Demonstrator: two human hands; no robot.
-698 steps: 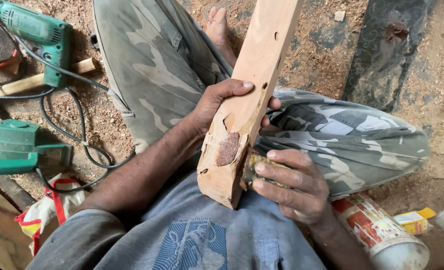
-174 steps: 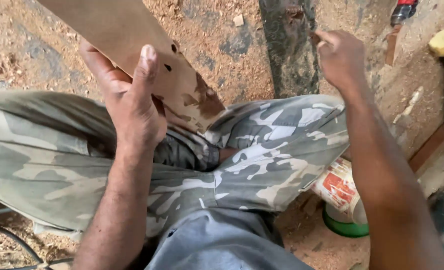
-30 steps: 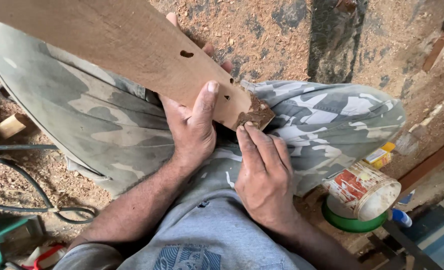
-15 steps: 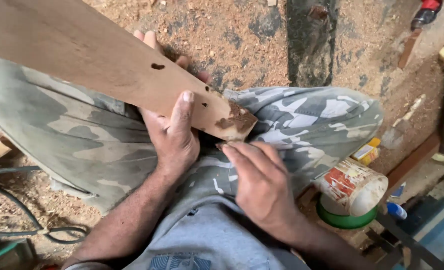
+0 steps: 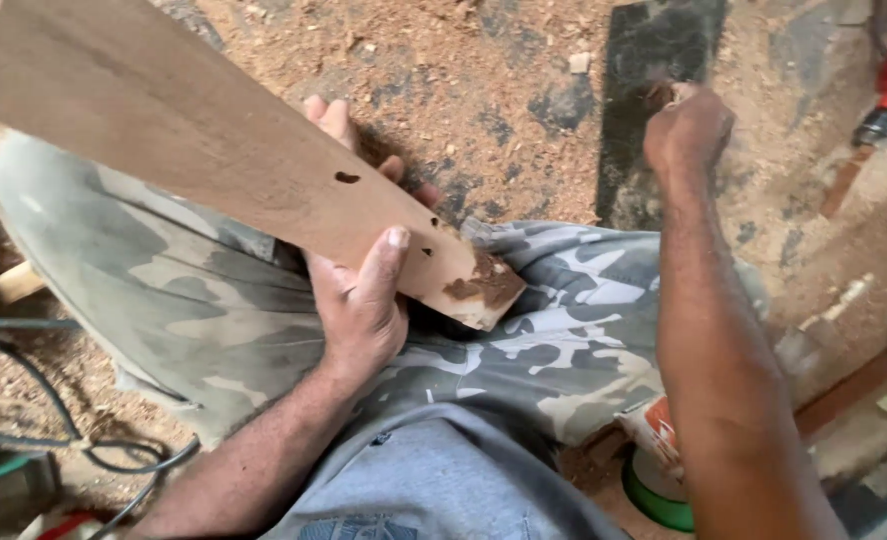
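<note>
- Wooden board [image 5: 194, 140]: long, flat, pale brown, running from the upper left of the frame down to the centre. Smooth face with a few small dark holes; its lower end is chipped and patched with a rough reddish-brown filler. Upper end cut off by the frame edge.
- Left hand [image 5: 362, 300], centre of frame: wrapped around the board near its lower end, thumb pressed on the top face, fingers curling up behind the far edge (only their tips show).
- Right hand [image 5: 686, 125], upper right: reached out away from the board, closed into a loose fist over a dark strip [image 5: 654, 70] on the floor. Whether it pinches anything I cannot tell; the fingers face away.
- Camouflage trousers [image 5: 214, 300], soft and creased, under the board.
- Floor [image 5: 484, 70]: packed dirt covered in coarse sawdust.
- Lower right: a can [image 5: 654, 440] on a green lid, mostly hidden behind the right forearm.
- Lower left: black cable [image 5: 54, 420], partly cut off.
</note>
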